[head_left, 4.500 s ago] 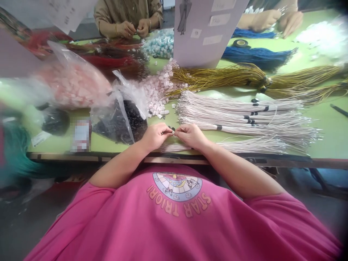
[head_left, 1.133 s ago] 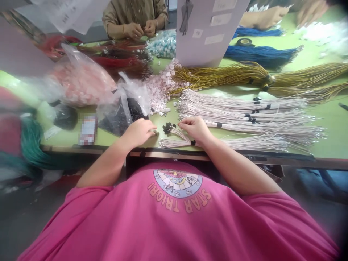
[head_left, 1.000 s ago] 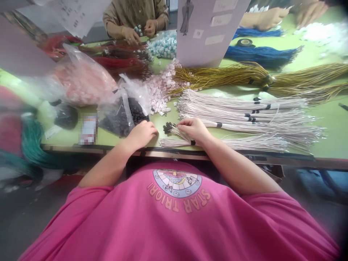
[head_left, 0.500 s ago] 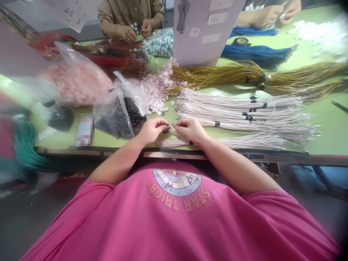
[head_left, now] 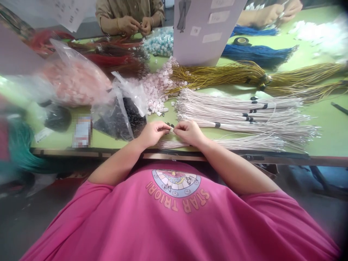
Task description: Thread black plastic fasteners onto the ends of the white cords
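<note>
My left hand (head_left: 153,134) is closed in a pinch, thumb and forefinger together on a small black connector housing that the fingertips mostly hide. Right beside it, almost touching, my right hand (head_left: 191,133) pinches the end of a thin white wire. Dark connector housings (head_left: 170,125) on wire ends show in part between the two hands. Under and beyond my right wrist runs a bundle of white wires (head_left: 250,143) along the table edge. Left of my left hand stands an open plastic bag of black connector housings (head_left: 116,121).
Taped white wire bundles (head_left: 233,112) lie beyond my right hand, with yellow wires (head_left: 223,75) behind. Loose pale pink connectors (head_left: 159,85) are heaped ahead. A bag of pink pieces (head_left: 73,81) stands left. A lilac divider (head_left: 203,32) rises ahead; co-workers' hands (head_left: 136,26) work beyond.
About a second ago my left hand was apart, near the black housings' bag. It has moved right to meet my right hand, and both now pinch close together.
</note>
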Tool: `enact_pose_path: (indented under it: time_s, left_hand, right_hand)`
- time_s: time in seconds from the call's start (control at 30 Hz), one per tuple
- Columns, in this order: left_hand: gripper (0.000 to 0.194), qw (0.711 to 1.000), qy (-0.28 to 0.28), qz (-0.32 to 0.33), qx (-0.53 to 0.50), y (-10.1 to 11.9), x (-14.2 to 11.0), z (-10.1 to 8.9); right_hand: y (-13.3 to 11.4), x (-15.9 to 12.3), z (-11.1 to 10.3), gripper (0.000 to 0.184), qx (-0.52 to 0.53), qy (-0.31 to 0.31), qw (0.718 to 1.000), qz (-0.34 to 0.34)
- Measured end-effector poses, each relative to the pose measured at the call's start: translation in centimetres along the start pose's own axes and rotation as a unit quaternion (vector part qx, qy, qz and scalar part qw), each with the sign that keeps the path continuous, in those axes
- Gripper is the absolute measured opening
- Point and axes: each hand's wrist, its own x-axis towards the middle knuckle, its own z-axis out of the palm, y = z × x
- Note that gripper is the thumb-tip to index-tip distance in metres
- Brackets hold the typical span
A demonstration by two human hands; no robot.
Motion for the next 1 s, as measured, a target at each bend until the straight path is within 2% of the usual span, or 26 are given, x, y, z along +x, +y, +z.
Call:
enact_pose_path:
  time_s: [0.1,0.37,0.63,0.73,0.8,0.83,0.9,0.93,1.0]
  left_hand:
    - [0.015,0.999,-0.002,0.027,0.037,-0.1,0.1,0.1]
    - [0.015,0.998,-0.02,0.026,0.053,0.0,0.2,0.5]
    - [0.016,0.993,-0.031,0.033,0.106,0.7,0.5,-0.2]
    - [0.015,0.989,-0.042,0.034,0.138,0.8,1.0,-0.5]
    - [0.015,0.989,-0.052,0.024,0.136,0.5,1.4,-0.8]
    - [0.015,0.99,-0.055,0.015,0.127,0.3,1.5,-0.8]
    - [0.016,0.994,-0.058,-0.007,0.095,-0.1,1.7,-0.9]
    - [0.016,0.995,-0.056,-0.015,0.08,-0.3,1.8,-0.9]
    - [0.016,0.997,-0.05,-0.02,0.06,-0.5,1.8,-0.8]
  right_hand:
    - [0.0,0.0,0.1,0.019,-0.001,-0.011,1.0,0.0]
    - [0.2,0.0,0.4,0.019,-0.034,-0.007,0.999,-0.023]
    - [0.7,0.2,0.1,0.02,-0.047,-0.02,0.999,0.009]
    - [0.5,-0.4,-0.2,0.022,-0.105,0.018,0.993,-0.048]
    - [-0.2,-1.3,-0.3,0.026,-0.18,0.033,0.977,-0.112]
    - [-0.7,-1.8,-0.2,0.027,-0.22,0.0,0.966,-0.137]
    - [-1.7,-2.9,0.1,0.025,-0.317,-0.106,0.928,-0.164]
    - [-2.2,-3.3,0.3,0.025,-0.36,-0.134,0.909,-0.158]
    - [-2.7,-3.8,0.8,0.025,-0.415,-0.151,0.885,-0.145]
